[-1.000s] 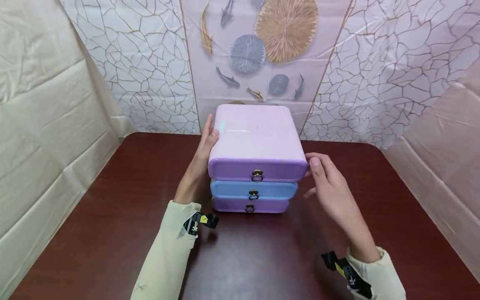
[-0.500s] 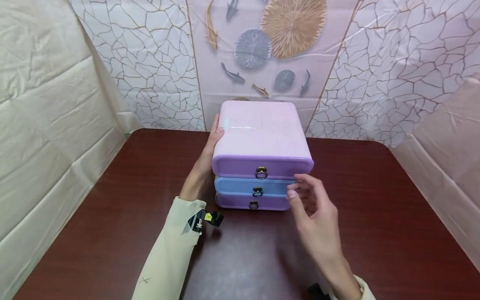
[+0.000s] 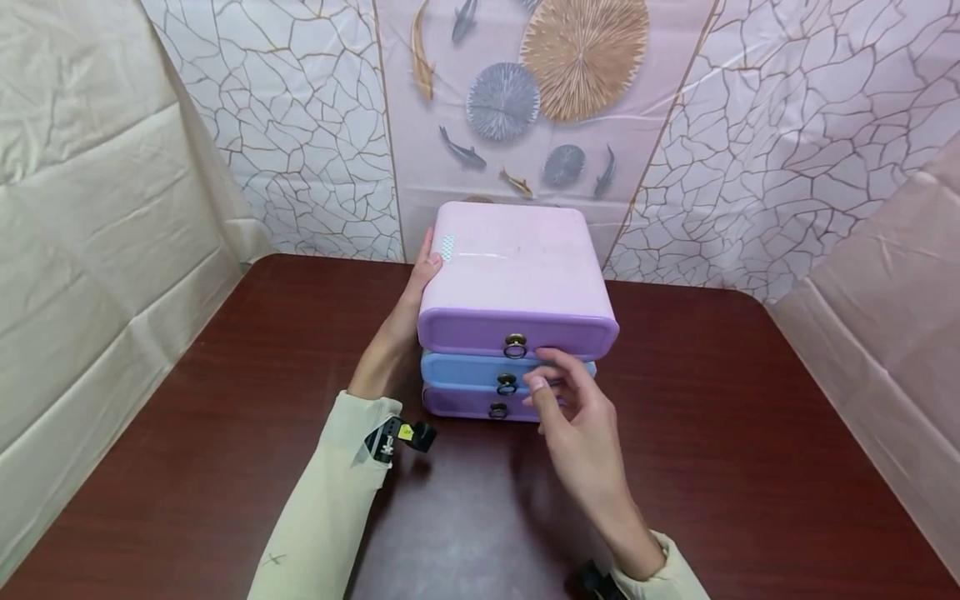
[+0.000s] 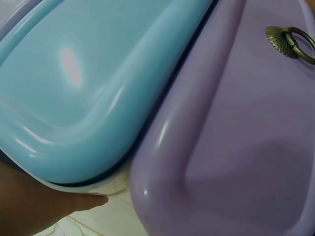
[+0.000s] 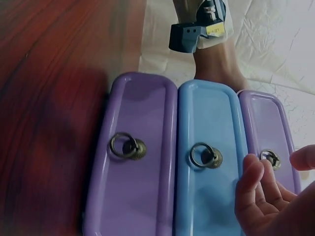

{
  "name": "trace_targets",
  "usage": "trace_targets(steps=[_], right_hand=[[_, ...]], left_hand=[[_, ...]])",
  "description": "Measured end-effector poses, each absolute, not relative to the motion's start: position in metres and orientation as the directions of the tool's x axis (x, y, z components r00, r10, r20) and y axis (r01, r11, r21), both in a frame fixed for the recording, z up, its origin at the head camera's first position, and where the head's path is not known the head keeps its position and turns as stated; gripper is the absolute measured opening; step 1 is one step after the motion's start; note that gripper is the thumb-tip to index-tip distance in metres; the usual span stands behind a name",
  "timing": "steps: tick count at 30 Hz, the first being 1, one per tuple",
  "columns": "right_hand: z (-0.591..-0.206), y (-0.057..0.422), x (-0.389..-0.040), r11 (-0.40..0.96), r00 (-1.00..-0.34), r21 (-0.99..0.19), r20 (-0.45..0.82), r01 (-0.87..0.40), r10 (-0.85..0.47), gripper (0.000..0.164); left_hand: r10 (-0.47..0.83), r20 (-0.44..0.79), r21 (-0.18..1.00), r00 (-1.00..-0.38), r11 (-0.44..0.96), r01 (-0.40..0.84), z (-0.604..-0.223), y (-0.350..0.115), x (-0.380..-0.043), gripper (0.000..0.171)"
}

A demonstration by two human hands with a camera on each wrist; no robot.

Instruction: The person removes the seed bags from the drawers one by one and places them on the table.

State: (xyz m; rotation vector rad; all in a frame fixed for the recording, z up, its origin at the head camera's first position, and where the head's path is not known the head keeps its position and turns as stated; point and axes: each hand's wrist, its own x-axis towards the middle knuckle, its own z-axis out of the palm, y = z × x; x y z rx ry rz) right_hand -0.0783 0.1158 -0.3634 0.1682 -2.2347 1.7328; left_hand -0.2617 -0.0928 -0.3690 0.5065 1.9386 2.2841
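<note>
A small three-drawer box stands on the table, with a pale pink top. Its fronts are a purple top drawer, a blue middle drawer and a purple bottom drawer. Each front carries a bronze ring pull, such as the top one and the middle one. My left hand rests flat along the box's left side, thumb near the top edge. In front of the drawers, my right hand holds nothing; its loosely bent fingers are close to the top ring pull.
The box stands on a dark red-brown table. Behind it hangs a patterned cloth, with a beige cloth at the left side. A camera is strapped to the left wrist.
My right hand has left the box's right side and moved left to the front, near the ring pulls. My left hand stays at the left side. The drawers look unmoved.
</note>
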Motion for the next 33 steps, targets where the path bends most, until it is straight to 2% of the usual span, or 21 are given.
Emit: trace_targets(steps=[1,3,5,12,15,23,33], right_hand=[[-0.364,0.115,-0.079,0.247,-0.947,-0.929,0.307,-0.277,0.093,0.030],[-0.365,0.113,-0.080,0.224,-0.949,-0.934,0.303,-0.277,0.088,0.029],[-0.367,0.111,-0.082,0.204,-0.950,-0.938,0.303,-0.281,0.082,0.028],[-0.370,0.101,-0.091,0.072,-0.959,-0.960,0.275,-0.269,0.076,0.016],[-0.368,0.100,-0.093,0.062,-0.965,-0.966,0.254,-0.250,0.064,0.010],[-0.359,0.098,-0.097,0.107,-0.974,-0.971,0.221,-0.215,0.045,0.022],[-0.354,0.096,-0.103,0.078,-0.976,-0.977,0.204,-0.199,0.070,0.028]], left_hand=[[0.293,0.196,0.971,-0.936,-0.191,0.144,-0.345,-0.090,-0.233,0.076],[0.287,0.187,0.973,-0.940,-0.188,0.136,-0.318,-0.087,-0.203,0.076],[0.289,0.204,0.969,-0.935,-0.192,0.153,-0.312,-0.087,-0.193,0.078],[0.289,0.279,0.948,-0.916,-0.233,0.216,-0.351,-0.095,-0.231,0.082],[0.287,0.298,0.941,-0.910,-0.251,0.228,-0.359,-0.094,-0.239,0.083],[0.296,0.281,0.944,-0.913,-0.259,0.206,-0.357,-0.089,-0.237,0.081],[0.295,0.287,0.938,-0.912,-0.278,0.206,-0.356,-0.086,-0.240,0.083]])
